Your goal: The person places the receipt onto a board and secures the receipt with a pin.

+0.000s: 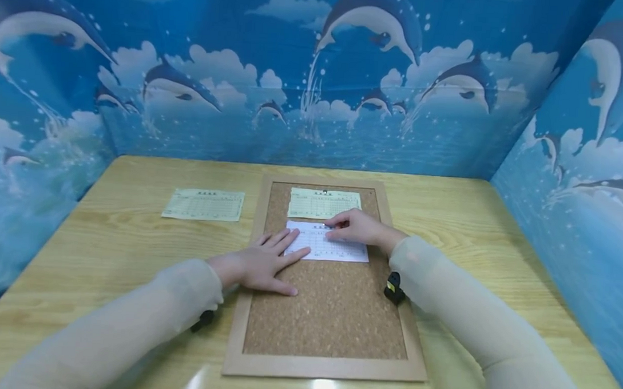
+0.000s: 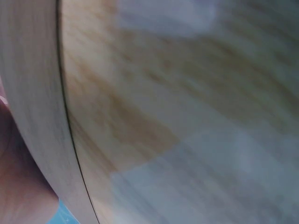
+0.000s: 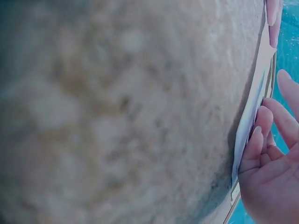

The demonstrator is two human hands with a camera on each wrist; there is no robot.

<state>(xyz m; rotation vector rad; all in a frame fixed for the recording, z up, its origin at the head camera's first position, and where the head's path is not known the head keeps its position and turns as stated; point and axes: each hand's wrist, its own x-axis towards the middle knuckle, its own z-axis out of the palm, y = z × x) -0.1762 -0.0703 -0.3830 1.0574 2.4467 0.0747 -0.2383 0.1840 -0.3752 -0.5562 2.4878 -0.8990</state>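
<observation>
A white printed form (image 1: 335, 250) lies on the framed corkboard (image 1: 323, 315), just below a pale green form (image 1: 303, 203) with a small pushpin (image 1: 325, 192) at its top edge. My left hand (image 1: 265, 264) rests flat with spread fingers, fingertips on the white form's left side and palm over the board's left frame. At the top middle of the white form, my right hand (image 1: 359, 226) pinches a pushpin between thumb and forefinger, mostly hidden by the fingers. In the right wrist view the right hand's curled fingers (image 3: 261, 123) lie against the white sheet (image 3: 250, 114).
Another green form (image 1: 203, 205) lies on the wooden table (image 1: 135, 240), left of the board. Behind and beside the table hang blue dolphin-print curtains (image 1: 314, 126). The board's wooden frame (image 1: 326, 368) forms a raised border. Blurred tabletop (image 2: 187, 102) fills most of the left wrist view.
</observation>
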